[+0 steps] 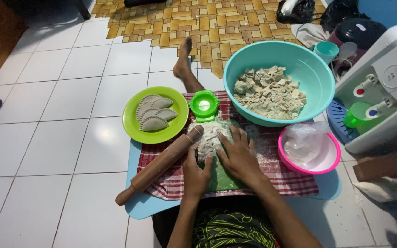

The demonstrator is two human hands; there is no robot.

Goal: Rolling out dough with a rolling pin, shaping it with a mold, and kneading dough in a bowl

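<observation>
One dough lump mid-cloth, left hand and right hand flat and spread pressing it, one rolling pin lying diagonally at the cloth's left edge, three dumplings on one green plate

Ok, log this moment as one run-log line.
left hand: pressing dough lump | right hand: flat beside dough, on green mat | rolling pin: idle at left | green plate: folded pastries

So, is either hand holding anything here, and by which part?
Nothing is lifted. Both the left hand and right hand press on the dough from the sides and top, fingers spread.
</observation>
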